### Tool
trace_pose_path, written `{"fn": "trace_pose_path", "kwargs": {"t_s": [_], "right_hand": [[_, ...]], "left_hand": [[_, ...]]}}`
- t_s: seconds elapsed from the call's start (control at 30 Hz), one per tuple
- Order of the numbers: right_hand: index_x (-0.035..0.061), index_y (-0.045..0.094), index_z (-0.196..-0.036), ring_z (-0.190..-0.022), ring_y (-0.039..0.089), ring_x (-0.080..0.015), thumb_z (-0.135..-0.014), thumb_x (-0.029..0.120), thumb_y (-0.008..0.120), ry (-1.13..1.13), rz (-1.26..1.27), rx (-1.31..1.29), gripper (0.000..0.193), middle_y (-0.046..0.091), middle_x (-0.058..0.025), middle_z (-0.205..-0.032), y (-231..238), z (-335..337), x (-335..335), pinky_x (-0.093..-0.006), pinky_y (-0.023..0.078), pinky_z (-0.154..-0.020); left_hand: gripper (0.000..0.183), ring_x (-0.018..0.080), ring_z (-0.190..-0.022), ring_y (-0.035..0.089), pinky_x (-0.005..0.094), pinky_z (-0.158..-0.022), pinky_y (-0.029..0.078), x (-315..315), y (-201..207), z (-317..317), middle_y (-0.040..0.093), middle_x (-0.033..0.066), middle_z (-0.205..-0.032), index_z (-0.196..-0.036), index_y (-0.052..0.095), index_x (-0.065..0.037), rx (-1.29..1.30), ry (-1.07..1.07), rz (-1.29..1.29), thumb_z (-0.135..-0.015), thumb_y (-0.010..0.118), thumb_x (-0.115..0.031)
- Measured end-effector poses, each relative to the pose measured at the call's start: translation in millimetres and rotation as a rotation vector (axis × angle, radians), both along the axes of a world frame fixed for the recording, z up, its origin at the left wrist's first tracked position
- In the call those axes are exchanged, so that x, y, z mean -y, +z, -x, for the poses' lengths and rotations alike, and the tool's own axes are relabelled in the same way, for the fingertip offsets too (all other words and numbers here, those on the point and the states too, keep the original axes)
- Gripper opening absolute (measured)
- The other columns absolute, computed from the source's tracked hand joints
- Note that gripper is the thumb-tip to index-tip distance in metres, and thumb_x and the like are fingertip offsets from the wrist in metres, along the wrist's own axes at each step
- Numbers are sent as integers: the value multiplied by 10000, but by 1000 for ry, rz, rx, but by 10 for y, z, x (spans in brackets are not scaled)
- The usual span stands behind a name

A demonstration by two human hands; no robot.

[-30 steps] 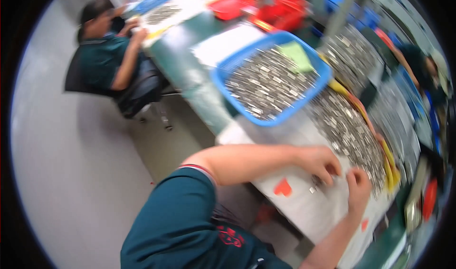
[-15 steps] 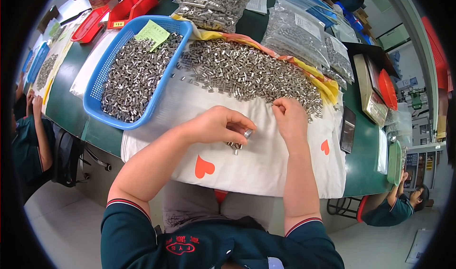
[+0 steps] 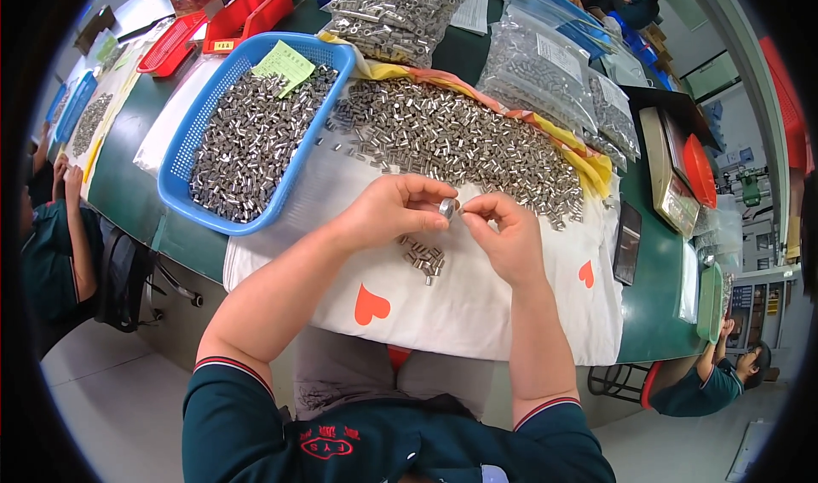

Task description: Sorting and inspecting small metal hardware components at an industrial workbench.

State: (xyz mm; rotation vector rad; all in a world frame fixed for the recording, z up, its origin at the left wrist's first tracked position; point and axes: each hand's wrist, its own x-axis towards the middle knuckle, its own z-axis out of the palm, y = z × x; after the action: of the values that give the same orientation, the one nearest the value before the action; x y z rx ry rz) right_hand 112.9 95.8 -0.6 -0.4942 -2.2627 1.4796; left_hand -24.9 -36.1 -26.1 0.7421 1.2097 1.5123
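In front of me my left hand (image 3: 390, 212) is closed, with thumb and fingers pinching a small round metal ring (image 3: 447, 208). My right hand (image 3: 511, 237) is pinched right beside that ring; whatever lies between its fingertips is hidden or too small to name. Just below the two hands, a small group of short metal cylinders (image 3: 429, 261) lies on the white cloth (image 3: 477, 329). Beyond the hands spreads a large heap of similar short metal cylinders (image 3: 460, 129), bordered by a yellow and orange cloth edge.
A blue perforated basket (image 3: 173, 172) of metal pieces with a green paper slip stands left. Clear bags of metal parts (image 3: 396, 14) sit behind. Red bins (image 3: 243, 24) are at far left, a dark phone (image 3: 627, 242) at right. Co-workers sit on both sides.
My right hand has moved from the near edge of the heap down and left to the ring. My left hand has lifted away from the small group, uncovering it.
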Motion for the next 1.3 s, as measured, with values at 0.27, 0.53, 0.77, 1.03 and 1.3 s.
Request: {"fn": "trace_pose_path", "kwargs": {"t_s": [0.27,0.53,0.77,1.03,1.3], "right_hand": [[9,593,-779,-682,540,-90,-711,-14,608,40,-97,-27,73,596,-30,-750,18,52,79,-219,431,-634],[20,581,-765,-629,576,-166,-691,3,608,-5,-273,-81,81,588,-67,-734,-16,54,146,-260,461,-586],[27,581,-770,-646,577,-200,-698,20,615,-73,-567,-104,80,583,-85,-736,-47,41,188,-297,463,-590],[10,583,-757,-630,502,-58,-704,8,633,62,28,196,72,585,4,-718,137,-2,8,-196,405,-601],[46,614,-823,-646,566,-220,-738,106,606,-284,-388,146,104,589,-88,-743,-183,30,-298,-313,451,-611]], "left_hand": [[362,69,-793,563,216,-710,477,-9,19,1,601,33,-888,-1098,544,6,-24,21,19,-751,644,-18],[357,80,-825,567,218,-735,475,-32,-46,-15,615,55,-939,-1070,571,9,-142,54,33,-730,672,-29],[356,84,-824,575,224,-733,481,-32,54,-72,619,65,-937,-1070,570,14,-53,86,45,-730,669,-20],[348,84,-816,579,222,-722,483,-14,51,-58,622,58,-920,-1065,573,13,-84,-29,52,-734,670,-34],[344,69,-761,578,222,-698,480,-20,91,-129,629,22,-843,-1021,623,-78,-366,-186,145,-695,721,-125]]}}
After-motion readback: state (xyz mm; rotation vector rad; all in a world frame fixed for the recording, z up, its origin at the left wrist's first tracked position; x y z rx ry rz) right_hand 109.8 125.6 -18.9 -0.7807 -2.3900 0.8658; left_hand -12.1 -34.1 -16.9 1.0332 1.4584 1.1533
